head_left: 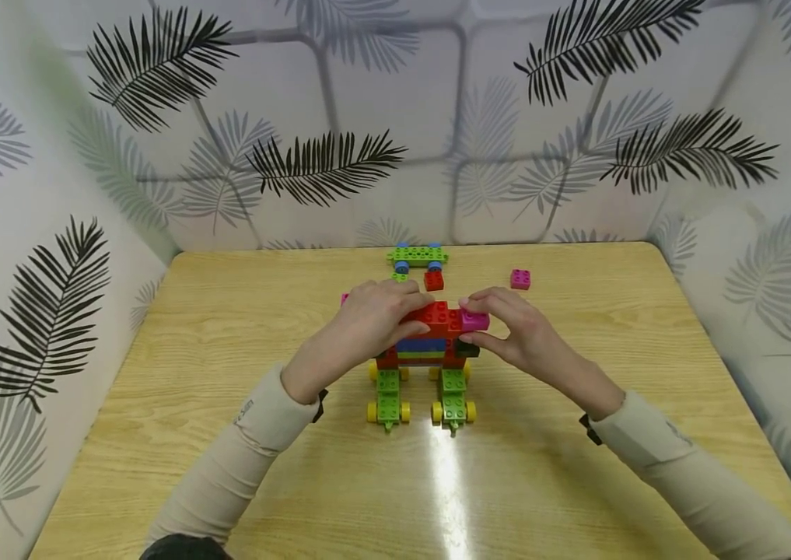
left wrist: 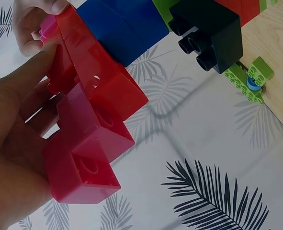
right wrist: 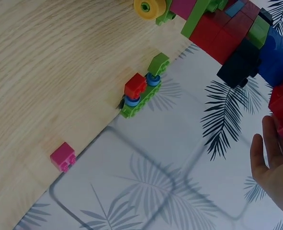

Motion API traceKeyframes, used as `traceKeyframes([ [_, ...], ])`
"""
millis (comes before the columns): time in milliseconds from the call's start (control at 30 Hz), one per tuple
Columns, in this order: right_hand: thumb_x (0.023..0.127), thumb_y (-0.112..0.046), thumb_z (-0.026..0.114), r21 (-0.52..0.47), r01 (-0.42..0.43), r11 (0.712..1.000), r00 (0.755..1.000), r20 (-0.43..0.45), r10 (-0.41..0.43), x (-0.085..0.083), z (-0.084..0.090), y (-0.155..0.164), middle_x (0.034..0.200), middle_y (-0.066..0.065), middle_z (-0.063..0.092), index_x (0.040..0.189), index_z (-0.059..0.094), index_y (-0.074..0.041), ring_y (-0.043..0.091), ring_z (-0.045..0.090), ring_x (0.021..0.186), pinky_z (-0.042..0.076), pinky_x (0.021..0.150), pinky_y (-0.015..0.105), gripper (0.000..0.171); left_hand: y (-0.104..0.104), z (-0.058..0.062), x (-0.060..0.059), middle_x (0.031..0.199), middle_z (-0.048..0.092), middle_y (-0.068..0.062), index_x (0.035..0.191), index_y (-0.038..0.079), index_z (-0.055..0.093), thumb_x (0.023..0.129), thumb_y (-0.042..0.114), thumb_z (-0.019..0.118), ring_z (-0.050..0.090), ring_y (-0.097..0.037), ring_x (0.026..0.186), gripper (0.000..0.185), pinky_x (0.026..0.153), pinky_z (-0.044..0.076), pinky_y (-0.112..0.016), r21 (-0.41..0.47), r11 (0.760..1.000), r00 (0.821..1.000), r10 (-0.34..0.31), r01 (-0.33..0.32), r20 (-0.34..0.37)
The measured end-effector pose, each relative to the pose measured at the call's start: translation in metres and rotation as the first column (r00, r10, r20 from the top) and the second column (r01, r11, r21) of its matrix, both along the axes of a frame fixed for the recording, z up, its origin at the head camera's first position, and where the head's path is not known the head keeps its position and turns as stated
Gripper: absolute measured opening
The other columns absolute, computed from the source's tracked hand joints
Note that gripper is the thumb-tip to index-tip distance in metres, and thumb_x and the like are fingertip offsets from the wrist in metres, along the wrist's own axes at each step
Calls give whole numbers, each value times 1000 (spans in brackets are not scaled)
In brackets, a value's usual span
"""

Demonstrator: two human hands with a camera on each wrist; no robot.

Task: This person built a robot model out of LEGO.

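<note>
A build of toy bricks stands on two green wheeled bases [head_left: 388, 397] with yellow wheels. Blue bricks [head_left: 423, 345] form its middle, with red bricks [head_left: 440, 315] on top and a black brick [left wrist: 210, 36] jutting from the side. My left hand [head_left: 376, 317] grips the red top from the left, thumb in front and fingers behind. Two stepped pink bricks [left wrist: 91, 127] hang at that end beside my palm. With thumb and index finger, my right hand [head_left: 517, 327] pinches a pink brick [head_left: 474, 320] at the right end of the red row.
Behind the build, a green wheeled base with blue wheels [head_left: 418, 255] lies near the table's back edge. Close to it are a loose red brick [head_left: 433, 281] and a small green brick [head_left: 400, 277]. A loose pink brick [head_left: 520, 279] lies farther right. Leaf-patterned walls surround the wooden table [head_left: 227, 342].
</note>
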State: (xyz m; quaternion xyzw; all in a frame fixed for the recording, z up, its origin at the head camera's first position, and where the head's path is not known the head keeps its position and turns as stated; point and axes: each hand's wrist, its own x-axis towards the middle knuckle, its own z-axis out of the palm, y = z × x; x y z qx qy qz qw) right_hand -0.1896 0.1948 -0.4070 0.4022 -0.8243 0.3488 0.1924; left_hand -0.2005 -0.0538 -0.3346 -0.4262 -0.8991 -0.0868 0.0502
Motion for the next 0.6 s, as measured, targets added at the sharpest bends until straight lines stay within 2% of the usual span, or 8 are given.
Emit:
traceKeyframes([
  [200,72,-8,84,7,14,1000,999,44,-14,3,2,-1,112,7,63,118,62,-5,21,58,103,48,92,31,51,0,0,0,92,64,0,117,11,69,89,31,70,58,-15,72,35,62,50,-29,-2,1000,1000,10,-10,11],
  [367,87,-18,72,-31,31,999,993,113,-27,1,5,8,124,9,60,132,54,-5,25,55,115,44,97,40,50,0,-2,0,91,63,0,117,11,69,89,33,69,57,-15,71,35,62,49,-28,-9,1000,1000,10,-9,22],
  [467,92,-15,65,-86,103,991,992,87,-95,-12,4,19,123,12,61,133,53,-4,27,56,113,45,94,40,44,0,-2,0,89,63,0,117,12,70,89,32,69,55,-14,69,34,60,47,-27,3,1000,1000,6,-6,24],
  [600,88,-5,68,-103,236,966,971,76,-229,-41,-8,42,117,14,63,129,58,-2,28,58,106,47,88,44,42,0,-2,0,88,62,1,117,12,70,89,31,69,54,-14,67,34,58,45,-26,14,1000,1000,8,-8,23],
])
